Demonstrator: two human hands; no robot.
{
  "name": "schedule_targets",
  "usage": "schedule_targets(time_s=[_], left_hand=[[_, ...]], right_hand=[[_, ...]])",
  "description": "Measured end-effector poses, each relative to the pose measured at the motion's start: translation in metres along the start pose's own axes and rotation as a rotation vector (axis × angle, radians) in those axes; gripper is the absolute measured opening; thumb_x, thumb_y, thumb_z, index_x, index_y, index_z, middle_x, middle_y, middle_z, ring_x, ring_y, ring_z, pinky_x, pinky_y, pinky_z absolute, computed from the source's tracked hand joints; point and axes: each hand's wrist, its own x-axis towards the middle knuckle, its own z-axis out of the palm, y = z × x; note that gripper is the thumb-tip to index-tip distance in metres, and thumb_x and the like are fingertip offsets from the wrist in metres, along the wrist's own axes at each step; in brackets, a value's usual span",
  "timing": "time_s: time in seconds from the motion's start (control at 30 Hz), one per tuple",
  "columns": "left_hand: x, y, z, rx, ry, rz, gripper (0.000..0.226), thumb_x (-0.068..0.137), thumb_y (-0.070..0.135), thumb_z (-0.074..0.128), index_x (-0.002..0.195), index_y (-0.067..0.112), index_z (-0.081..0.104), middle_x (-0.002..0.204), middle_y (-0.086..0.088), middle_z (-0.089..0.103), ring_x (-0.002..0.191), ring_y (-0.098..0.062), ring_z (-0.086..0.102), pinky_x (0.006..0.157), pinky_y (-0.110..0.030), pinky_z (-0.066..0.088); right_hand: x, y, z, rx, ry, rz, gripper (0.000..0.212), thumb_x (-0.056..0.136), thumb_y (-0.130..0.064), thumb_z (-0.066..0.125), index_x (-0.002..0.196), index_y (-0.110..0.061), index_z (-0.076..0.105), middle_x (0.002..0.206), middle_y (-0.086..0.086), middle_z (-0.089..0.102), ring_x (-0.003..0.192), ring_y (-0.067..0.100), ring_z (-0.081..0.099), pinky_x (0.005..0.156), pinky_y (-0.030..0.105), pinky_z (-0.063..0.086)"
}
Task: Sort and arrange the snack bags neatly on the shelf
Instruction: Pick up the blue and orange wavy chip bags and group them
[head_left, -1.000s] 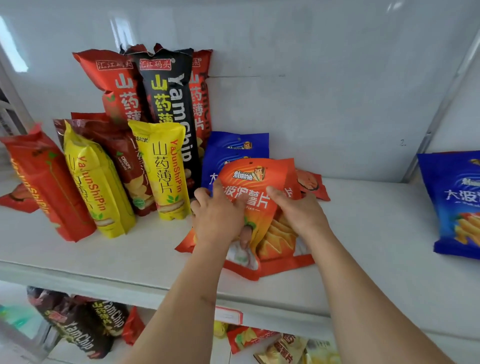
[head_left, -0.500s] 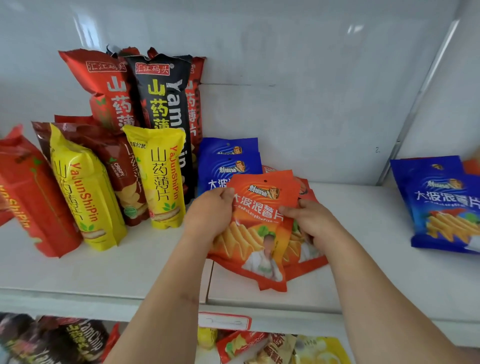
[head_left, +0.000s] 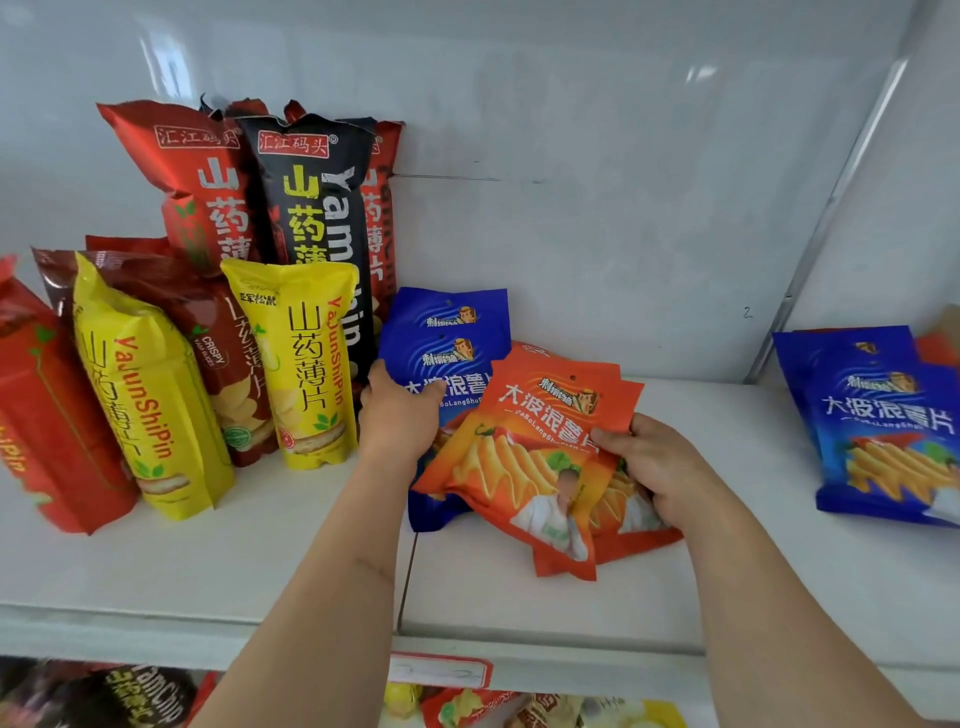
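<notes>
orange bags (head_left: 524, 467) | stacked, tilted | overlapping blue bags (head_left: 447, 353) | shelf (head_left: 260, 561)

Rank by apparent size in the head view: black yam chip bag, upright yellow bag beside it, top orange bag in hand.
1. Black yam chip bag, tallest, though partly hidden.
2-3. Orange bag and yellow bag look alike; the orange one is nearer the camera, so unranked.

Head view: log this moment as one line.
left hand: grips blue bag | right hand: holds orange bags, tilted | shelf: yam chip bags upright at left
</notes>
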Motion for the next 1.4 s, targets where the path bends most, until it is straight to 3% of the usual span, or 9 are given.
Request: schedule_targets(time_s=[0.1, 0.33, 0.6, 0.87, 1.0, 1.1, 1.23, 1.3, 1.4], left_hand=[[0.005, 0.003, 0.002, -0.189, -0.003, -0.078, 0.079, 0.088, 0.026, 0.077, 0.151, 0.014, 0.031, 0.128, -0.002, 0.057, 0.111, -0.026, 0.064, 0.081, -0.038, 0.056], [0.012, 0.004, -0.004, -0.512, -0.194, -0.353, 0.022, 0.087, 0.021, 0.076, 0.101, 0.011, 0.063, 0.095, -0.01, 0.075, 0.082, -0.026, 0.073, 0.075, -0.039, 0.06], [0.007, 0.006, 0.002, -0.559, -0.225, -0.287, 0.017, 0.092, 0.016, 0.072, 0.104, 0.013, 0.06, 0.092, -0.007, 0.072, 0.078, -0.022, 0.07, 0.064, -0.035, 0.056], [-0.008, 0.019, 0.027, -0.544, -0.231, -0.149, 0.029, 0.091, 0.018, 0.073, 0.117, 0.015, 0.06, 0.105, -0.007, 0.075, 0.09, -0.027, 0.074, 0.08, -0.045, 0.061], [-0.022, 0.036, 0.06, -0.557, -0.262, -0.123, 0.026, 0.09, 0.021, 0.075, 0.113, 0.018, 0.061, 0.105, -0.007, 0.075, 0.09, -0.026, 0.075, 0.084, -0.047, 0.061], [-0.035, 0.053, 0.093, -0.574, -0.308, -0.104, 0.026, 0.093, 0.019, 0.072, 0.115, 0.016, 0.06, 0.107, -0.007, 0.074, 0.093, -0.026, 0.074, 0.085, -0.046, 0.061], [-0.055, 0.079, 0.148, -0.565, -0.367, -0.113, 0.01, 0.098, 0.023, 0.064, 0.102, 0.016, 0.058, 0.1, -0.007, 0.073, 0.086, -0.024, 0.073, 0.079, -0.042, 0.061], [-0.065, 0.091, 0.179, -0.546, -0.397, -0.09, 0.006, 0.102, 0.023, 0.058, 0.1, 0.017, 0.059, 0.099, -0.006, 0.073, 0.082, -0.022, 0.071, 0.074, -0.037, 0.059], [-0.08, 0.105, 0.225, -0.516, -0.431, -0.048, 0.012, 0.103, 0.022, 0.054, 0.11, 0.015, 0.06, 0.099, -0.004, 0.072, 0.082, -0.02, 0.069, 0.073, -0.035, 0.057]], right_hand=[[0.004, 0.002, -0.001, -0.026, -0.005, -0.008, 0.025, 0.089, -0.016, 0.071, 0.114, -0.019, 0.068, 0.1, 0.003, 0.077, 0.093, 0.023, 0.073, 0.093, 0.046, 0.056], [0.008, 0.004, -0.004, -0.074, -0.051, -0.003, 0.024, 0.09, -0.019, 0.071, 0.113, -0.021, 0.066, 0.103, 0.003, 0.076, 0.092, 0.022, 0.074, 0.09, 0.044, 0.057], [-0.006, 0.0, -0.01, 0.023, -0.084, -0.01, 0.025, 0.093, -0.016, 0.066, 0.118, -0.019, 0.066, 0.103, 0.004, 0.077, 0.096, 0.023, 0.073, 0.091, 0.043, 0.057], [-0.032, -0.006, -0.056, 0.053, 0.016, -0.065, 0.019, 0.097, -0.015, 0.06, 0.115, -0.017, 0.066, 0.104, 0.003, 0.076, 0.091, 0.017, 0.074, 0.073, 0.029, 0.057], [-0.045, -0.001, -0.099, 0.018, 0.13, -0.072, 0.023, 0.093, -0.022, 0.066, 0.115, -0.02, 0.069, 0.104, 0.006, 0.076, 0.112, 0.042, 0.063, 0.096, 0.062, 0.049], [-0.054, 0.002, -0.139, 0.005, 0.196, -0.092, 0.021, 0.088, -0.031, 0.073, 0.109, -0.026, 0.071, 0.112, 0.014, 0.072, 0.119, 0.055, 0.051, 0.094, 0.078, 0.036], [-0.064, -0.001, -0.194, 0.021, 0.279, -0.114, 0.031, 0.085, -0.027, 0.075, 0.114, -0.019, 0.068, 0.107, 0.008, 0.075, 0.11, 0.041, 0.065, 0.097, 0.065, 0.047], [-0.066, 0.001, -0.225, 0.014, 0.318, -0.112, 0.031, 0.087, -0.027, 0.073, 0.115, -0.016, 0.066, 0.104, 0.009, 0.075, 0.095, 0.04, 0.069, 0.082, 0.056, 0.056], [-0.068, 0.0, -0.268, 0.031, 0.35, -0.13, 0.021, 0.089, -0.025, 0.071, 0.11, -0.02, 0.069, 0.1, 0.007, 0.072, 0.077, 0.026, 0.056, 0.057, 0.028, 0.04]])
